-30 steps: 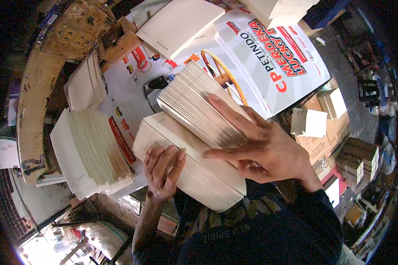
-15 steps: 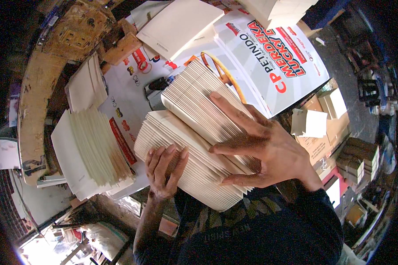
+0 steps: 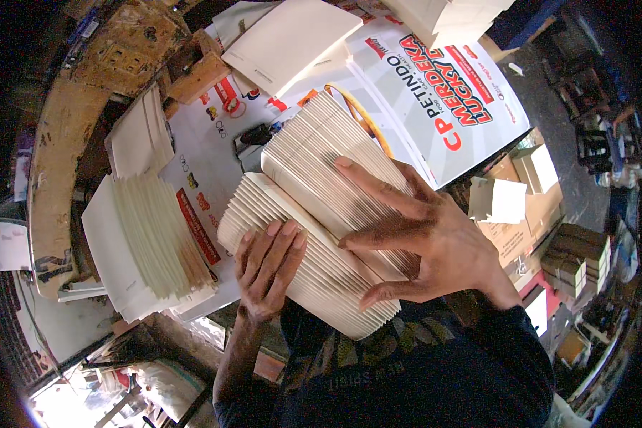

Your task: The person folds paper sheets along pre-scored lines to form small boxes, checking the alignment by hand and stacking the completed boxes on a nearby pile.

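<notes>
Posters (image 3: 420, 135) beneath paper stacks (image 3: 328, 135); dark floor (image 3: 584, 187) beyond

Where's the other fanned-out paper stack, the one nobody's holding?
The fanned-out paper stack is at the left of the head view, to the left of the person's left hand and just below a smaller pile of pale sheets.

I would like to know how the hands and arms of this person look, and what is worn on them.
The left hand and right hand are bare, with no glove, ring or watch showing. The dark right sleeve ends near the wrist; the dark left sleeve shows only at the lower edge, below a bare forearm.
</notes>
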### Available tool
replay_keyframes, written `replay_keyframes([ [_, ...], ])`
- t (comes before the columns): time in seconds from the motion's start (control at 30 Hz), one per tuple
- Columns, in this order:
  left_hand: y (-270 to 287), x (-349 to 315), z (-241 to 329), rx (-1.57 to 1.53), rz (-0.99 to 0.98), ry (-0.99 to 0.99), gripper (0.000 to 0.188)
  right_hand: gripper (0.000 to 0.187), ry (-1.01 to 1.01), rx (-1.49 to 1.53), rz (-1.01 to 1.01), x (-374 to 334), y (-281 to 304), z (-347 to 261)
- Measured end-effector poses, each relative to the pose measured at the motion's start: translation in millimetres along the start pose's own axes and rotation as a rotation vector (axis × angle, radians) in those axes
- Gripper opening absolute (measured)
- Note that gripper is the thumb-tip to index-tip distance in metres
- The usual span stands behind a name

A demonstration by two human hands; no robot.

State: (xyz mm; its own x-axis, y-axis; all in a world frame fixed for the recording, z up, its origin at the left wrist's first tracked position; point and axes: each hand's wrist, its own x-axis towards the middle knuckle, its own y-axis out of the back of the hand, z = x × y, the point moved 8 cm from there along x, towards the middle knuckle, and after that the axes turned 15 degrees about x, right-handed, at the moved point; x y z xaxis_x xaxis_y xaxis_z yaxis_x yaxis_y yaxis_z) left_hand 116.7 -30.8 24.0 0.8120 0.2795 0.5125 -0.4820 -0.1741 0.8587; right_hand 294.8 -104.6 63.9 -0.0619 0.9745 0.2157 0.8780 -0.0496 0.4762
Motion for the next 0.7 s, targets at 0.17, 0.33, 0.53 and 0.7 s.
replay_keyframes([
  [0.17, -4.2, -8.1, 0.2, 0.052, 0.034, -0.013, 0.026, 0.051, 0.004, 0.064, -0.006, 1.2, -1.1, -0.4],
  [0.33, -2.7, -20.7, -1.6, 0.078, 0.186, 0.011, 0.03, 0.046, 0.006, 0.027, -0.021, 0.6, -1.2, 0.2],
  [0.53, -9.6, -27.8, -5.9, 0.034, 0.004, 0.046, 0.029, 0.033, 0.089, -0.105, -0.029, 2.6, -7.6, -3.9],
  [0.7, -0.7, -20.1, -4.6, 0.037, 0.053, 0.033, 0.025, 0.016, 0.058, -0.18, -0.121, 3.7, -17.1, -12.5],
])
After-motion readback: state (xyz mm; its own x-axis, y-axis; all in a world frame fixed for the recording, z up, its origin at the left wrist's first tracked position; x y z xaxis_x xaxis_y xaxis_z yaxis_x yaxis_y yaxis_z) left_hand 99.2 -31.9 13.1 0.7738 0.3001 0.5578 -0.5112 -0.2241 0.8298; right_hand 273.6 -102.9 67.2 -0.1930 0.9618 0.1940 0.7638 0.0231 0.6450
